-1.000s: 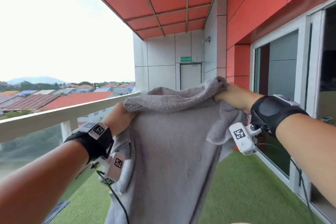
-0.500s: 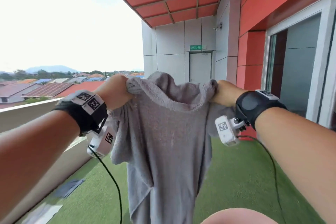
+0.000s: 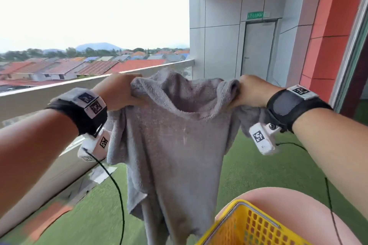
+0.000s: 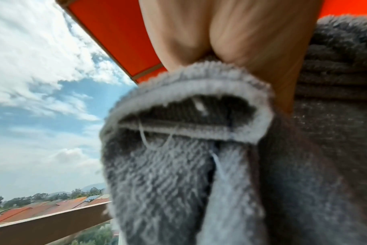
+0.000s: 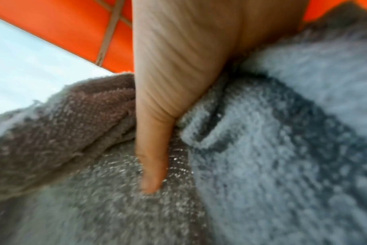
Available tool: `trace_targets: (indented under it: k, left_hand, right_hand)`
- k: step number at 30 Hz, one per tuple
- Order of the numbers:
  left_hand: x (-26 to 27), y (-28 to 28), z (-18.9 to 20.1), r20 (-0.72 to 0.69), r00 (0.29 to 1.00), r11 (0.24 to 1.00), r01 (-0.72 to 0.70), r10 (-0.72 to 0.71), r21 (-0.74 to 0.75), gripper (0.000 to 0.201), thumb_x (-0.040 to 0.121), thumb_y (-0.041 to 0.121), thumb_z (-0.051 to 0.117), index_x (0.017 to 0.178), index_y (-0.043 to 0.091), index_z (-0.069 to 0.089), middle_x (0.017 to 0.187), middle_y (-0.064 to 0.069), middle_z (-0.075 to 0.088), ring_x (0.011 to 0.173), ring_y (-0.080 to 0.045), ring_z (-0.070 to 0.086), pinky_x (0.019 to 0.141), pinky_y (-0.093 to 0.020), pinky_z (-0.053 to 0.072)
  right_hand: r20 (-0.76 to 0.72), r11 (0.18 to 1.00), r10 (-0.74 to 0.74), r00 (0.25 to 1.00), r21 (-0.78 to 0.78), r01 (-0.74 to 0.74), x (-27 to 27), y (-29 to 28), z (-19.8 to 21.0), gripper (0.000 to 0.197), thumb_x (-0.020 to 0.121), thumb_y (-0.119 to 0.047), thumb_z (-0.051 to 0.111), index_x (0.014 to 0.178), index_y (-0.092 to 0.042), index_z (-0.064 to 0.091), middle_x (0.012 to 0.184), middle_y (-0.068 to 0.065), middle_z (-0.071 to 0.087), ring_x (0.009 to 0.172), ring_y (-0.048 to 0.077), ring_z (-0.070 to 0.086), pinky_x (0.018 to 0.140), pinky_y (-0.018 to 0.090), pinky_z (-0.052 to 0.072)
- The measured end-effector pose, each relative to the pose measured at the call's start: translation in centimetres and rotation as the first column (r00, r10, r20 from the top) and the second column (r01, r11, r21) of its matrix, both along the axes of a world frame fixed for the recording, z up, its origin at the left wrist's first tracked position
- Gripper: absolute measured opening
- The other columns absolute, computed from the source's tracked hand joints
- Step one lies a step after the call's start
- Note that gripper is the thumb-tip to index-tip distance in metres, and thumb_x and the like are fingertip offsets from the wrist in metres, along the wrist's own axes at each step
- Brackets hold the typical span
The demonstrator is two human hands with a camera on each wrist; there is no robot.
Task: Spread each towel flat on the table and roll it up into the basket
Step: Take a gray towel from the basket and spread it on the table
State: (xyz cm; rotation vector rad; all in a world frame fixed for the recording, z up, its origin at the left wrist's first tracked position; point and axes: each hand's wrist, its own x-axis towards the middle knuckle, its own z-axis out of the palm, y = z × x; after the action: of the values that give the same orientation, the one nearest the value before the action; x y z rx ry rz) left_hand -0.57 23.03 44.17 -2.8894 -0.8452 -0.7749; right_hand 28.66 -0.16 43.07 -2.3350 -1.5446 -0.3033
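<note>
Setting: an open balcony with green turf floor point(image 3: 249, 175), parapet rail point(image 3: 59, 87) on the left, grey door point(image 3: 258, 47) ahead. Against the earlier frames the view has dropped and swung left; the red ceiling has nearly left the head view, and a yellow basket point(image 3: 251, 225) has come into the lower right corner. No tabletop is visible in any current view.

Towel point(image 3: 173, 145): grey terry, held in the air at chest height, hanging free below the two hands, its lower edge just left of the basket rim. A second ago the top edge was pulled taut between the hands; it now sags in a slack curve.

Left hand point(image 3: 117, 91): grip clamped on the towel's upper left corner; the left wrist view shows the hemmed edge point(image 4: 189, 86) bunched beneath the fist.

Right hand point(image 3: 253, 90): grip clamped on the upper right corner, one finger point(image 5: 153, 157) pressed into the pile.

Assessment: the towel is opened out but not yet laid down. The downward gaze suggests spreading comes next; rolling and basketing remain outstanding.
</note>
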Motion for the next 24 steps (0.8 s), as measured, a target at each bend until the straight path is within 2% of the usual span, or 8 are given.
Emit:
trace_targets:
  k: [2, 4, 9, 11, 13, 17, 20, 24]
  left_hand:
    - [-2.3, 0.0, -0.7, -0.167, 0.984, 0.996, -0.056, 0.067, 0.071, 0.085, 0.069, 0.057, 0.081, 0.141, 0.026, 0.05, 0.111, -0.006, 0.07, 0.094, -0.026, 0.065, 0.081, -0.039, 0.055]
    - [-4.8, 0.2, -1.3, -0.2, 0.977, 0.992, -0.047, 0.07, 0.118, 0.069, 0.075, 0.052, 0.078, 0.135, 0.023, 0.058, 0.12, -0.004, 0.066, 0.102, -0.027, 0.064, 0.087, -0.041, 0.054]
    - [-13.1, 0.5, -2.2, -0.023, 0.996, 0.993, -0.081, 0.083, 0.088, 0.031, 0.081, 0.018, 0.07, 0.111, 0.012, 0.069, 0.089, -0.007, 0.063, 0.077, -0.025, 0.055, 0.067, -0.032, 0.045]
    - [-16.5, 0.6, -2.6, 0.045, 0.998, 0.999, -0.037, 0.036, 0.028, 0.029, 0.079, 0.013, 0.069, 0.108, 0.012, 0.07, 0.086, -0.008, 0.065, 0.077, -0.027, 0.058, 0.067, -0.033, 0.047]
    - [-19.6, 0.3, -2.5, 0.09, 0.996, 0.999, 0.026, -0.023, -0.023, 0.029, 0.078, 0.011, 0.071, 0.107, 0.012, 0.071, 0.092, -0.01, 0.069, 0.083, -0.029, 0.062, 0.073, -0.036, 0.052]
    - [-24.1, -0.3, -1.4, 0.07, 0.994, 0.991, 0.094, -0.088, -0.093, 0.021, 0.075, 0.015, 0.078, 0.093, 0.02, 0.068, 0.075, 0.001, 0.061, 0.07, -0.02, 0.055, 0.064, -0.027, 0.041]
    - [-26.0, -1.3, -0.5, 0.06, 0.988, 0.981, 0.146, -0.14, -0.124, 0.022, 0.073, 0.018, 0.081, 0.082, 0.024, 0.062, 0.071, 0.006, 0.059, 0.062, -0.008, 0.052, 0.053, -0.024, 0.035]
    - [-26.3, -3.9, -0.6, -0.027, 0.967, 0.96, 0.246, -0.252, -0.132, 0.029, 0.072, 0.021, 0.082, 0.097, 0.016, 0.07, 0.086, -0.004, 0.069, 0.075, -0.021, 0.063, 0.068, -0.032, 0.05]
  right_hand:
    - [0.148, 0.983, -0.07, 0.987, -0.159, 0.093, -2.9, -0.4, -0.5, 0.048, 0.05, -0.069, 0.077, 0.071, -0.028, 0.064, 0.067, -0.007, 0.064, 0.065, 0.014, 0.061, 0.06, 0.031, 0.05]
    - [0.214, 0.967, -0.112, 0.97, -0.201, 0.156, -6.2, -0.5, -1.1, 0.036, 0.065, -0.054, 0.077, 0.065, -0.024, 0.059, 0.062, -0.002, 0.061, 0.06, 0.019, 0.058, 0.055, 0.031, 0.047]
    - [0.114, 0.972, -0.219, 0.969, -0.061, 0.227, -14.9, -1.2, -2.5, 0.031, 0.086, -0.026, 0.063, 0.058, -0.018, 0.052, 0.058, 0.005, 0.053, 0.058, 0.023, 0.052, 0.051, 0.029, 0.037]
    - [-0.007, 0.975, -0.223, 0.975, 0.02, 0.223, -18.5, -1.6, -3.2, 0.018, 0.085, -0.023, 0.065, 0.07, -0.013, 0.063, 0.069, 0.009, 0.064, 0.072, 0.028, 0.061, 0.062, 0.034, 0.048]
    - [-0.134, 0.97, -0.219, 0.966, 0.074, 0.23, -21.4, -2.0, -3.9, 0.014, 0.082, -0.026, 0.071, 0.077, -0.013, 0.068, 0.075, 0.007, 0.069, 0.075, 0.022, 0.063, 0.071, 0.039, 0.055]
    - [-0.306, 0.959, -0.179, 0.935, 0.157, 0.235, -26.2, -3.8, -3.8, 0.016, 0.081, -0.021, 0.079, 0.093, -0.011, 0.074, 0.088, 0.009, 0.075, 0.093, 0.025, 0.071, 0.085, 0.046, 0.058]
    - [-0.351, 0.955, -0.204, 0.914, 0.132, 0.264, -29.0, -6.4, -2.9, 0.031, 0.072, -0.027, 0.086, 0.097, -0.013, 0.075, 0.095, 0.009, 0.075, 0.093, 0.025, 0.069, 0.089, 0.04, 0.055]
    - [-0.326, 0.943, -0.311, 0.893, 0.008, 0.332, -30.7, -11.2, -2.4, 0.059, 0.044, -0.056, 0.086, 0.088, -0.018, 0.077, 0.09, 0.009, 0.076, 0.086, 0.027, 0.07, 0.084, 0.044, 0.055]
